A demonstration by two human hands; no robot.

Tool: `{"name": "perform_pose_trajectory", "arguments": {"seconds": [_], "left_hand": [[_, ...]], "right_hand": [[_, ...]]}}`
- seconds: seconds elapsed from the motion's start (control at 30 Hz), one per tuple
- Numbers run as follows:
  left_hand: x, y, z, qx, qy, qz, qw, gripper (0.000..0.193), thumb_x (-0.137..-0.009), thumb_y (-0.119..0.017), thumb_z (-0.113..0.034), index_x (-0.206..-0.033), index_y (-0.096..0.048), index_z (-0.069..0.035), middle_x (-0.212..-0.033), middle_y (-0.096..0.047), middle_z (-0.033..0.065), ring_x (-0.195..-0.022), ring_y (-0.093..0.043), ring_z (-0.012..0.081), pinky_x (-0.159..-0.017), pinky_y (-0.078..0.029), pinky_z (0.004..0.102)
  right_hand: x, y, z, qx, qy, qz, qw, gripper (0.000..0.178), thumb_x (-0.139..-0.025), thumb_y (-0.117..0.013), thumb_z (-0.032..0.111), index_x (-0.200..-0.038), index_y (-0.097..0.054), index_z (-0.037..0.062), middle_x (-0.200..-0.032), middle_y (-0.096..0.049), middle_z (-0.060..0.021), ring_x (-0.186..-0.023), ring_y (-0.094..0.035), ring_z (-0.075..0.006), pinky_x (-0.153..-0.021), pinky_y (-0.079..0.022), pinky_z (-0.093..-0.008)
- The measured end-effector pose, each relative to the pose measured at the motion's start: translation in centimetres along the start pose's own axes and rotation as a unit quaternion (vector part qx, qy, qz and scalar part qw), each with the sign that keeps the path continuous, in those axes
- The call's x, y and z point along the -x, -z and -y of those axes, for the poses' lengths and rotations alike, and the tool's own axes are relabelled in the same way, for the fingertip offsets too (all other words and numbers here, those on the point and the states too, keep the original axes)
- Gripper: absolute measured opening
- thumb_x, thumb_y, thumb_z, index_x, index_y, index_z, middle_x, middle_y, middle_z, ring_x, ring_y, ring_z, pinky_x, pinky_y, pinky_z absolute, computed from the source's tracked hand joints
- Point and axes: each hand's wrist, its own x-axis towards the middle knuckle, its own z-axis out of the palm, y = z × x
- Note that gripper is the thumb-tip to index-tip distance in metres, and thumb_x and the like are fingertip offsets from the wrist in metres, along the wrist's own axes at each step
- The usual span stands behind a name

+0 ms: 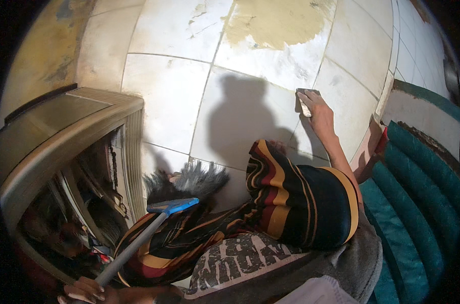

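At the lower left my left hand point(84, 291) is closed round the grey handle of a broom point(133, 248). The handle slants up to the blue broom head point(174, 205), where grey bristles point(202, 181) fan out against the floor tiles. Farther off to the right, my right hand point(319, 112) reaches down at the tiled floor. Its fingers are bent over a small flat block point(305, 108), dark at the edge and pale on one side, whose kind I cannot make out. My striped trouser leg point(296, 202) lies bent between the two arms.
A wooden-framed cabinet point(133, 109) with a glass top and cluttered inside stands at the left. Teal padded seating point(402, 213) lines the right side. Peeling tan patches point(275, 23) mark the white tiles point(171, 76) ahead, and my shadow falls across them.
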Motion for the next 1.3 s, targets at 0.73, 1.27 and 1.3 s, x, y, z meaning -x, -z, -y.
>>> {"name": "perform_pose_trajectory", "arguments": {"seconds": [0.73, 1.27, 1.3], "left_hand": [[-0.2, -0.9, -1.8, 0.03, -0.019, 0.024, 0.999, 0.048, -0.089, -0.025, -0.047, -0.099, -0.042, -0.003, -0.05, -0.03, 0.0, -0.032, -0.022, 0.0073, -0.026, -0.024, 0.0228], [-0.5, -0.8, -0.9, 0.039, -0.026, 0.025, 0.999, 0.048, -0.089, -0.027, -0.047, -0.101, -0.043, -0.003, -0.05, -0.031, 0.0011, -0.031, -0.022, 0.0083, -0.026, -0.022, 0.0234], [-0.6, -1.0, -0.8, 0.045, -0.025, 0.026, 0.998, 0.048, -0.089, -0.027, -0.047, -0.101, -0.043, -0.003, -0.05, -0.031, 0.0012, -0.031, -0.022, 0.0083, -0.026, -0.022, 0.0235]], "right_hand": [[-2.7, 3.1, -0.9, 0.042, 0.047, 0.037, 0.997, 0.063, -0.054, -0.065, -0.003, -0.113, -0.052, 0.0169, -0.112, -0.053, -0.0071, -0.107, -0.048, -0.022, -0.103, -0.017, -0.0481], [-1.5, 0.9, 0.1, 0.115, 0.105, 0.041, 0.987, 0.043, -0.067, -0.057, 0.003, -0.106, -0.055, 0.0193, -0.11, -0.054, -0.003, -0.106, -0.049, -0.0188, -0.103, -0.014, -0.0506], [-2.4, 1.3, 0.3, 0.117, 0.102, 0.041, 0.987, 0.043, -0.067, -0.057, 0.003, -0.106, -0.055, 0.0193, -0.11, -0.054, -0.003, -0.106, -0.049, -0.0188, -0.103, -0.014, -0.0506]]}}
